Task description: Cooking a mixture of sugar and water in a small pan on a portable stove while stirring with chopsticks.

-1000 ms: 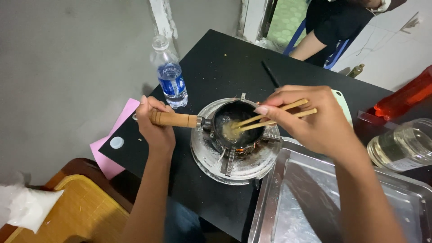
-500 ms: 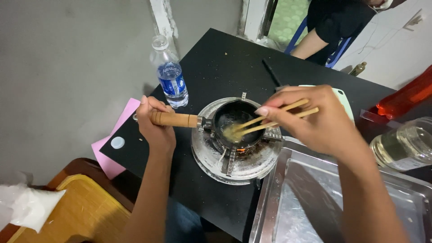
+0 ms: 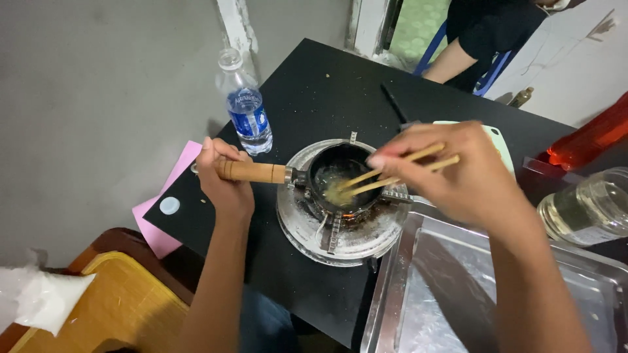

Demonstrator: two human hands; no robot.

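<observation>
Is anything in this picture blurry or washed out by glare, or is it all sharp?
Head view: the right hand and its chopsticks are smeared by motion blur; the left hand on the wooden handle is sharper; the steel tray shows soft glare, and the water bottle leans from wide-angle distortion.
</observation>
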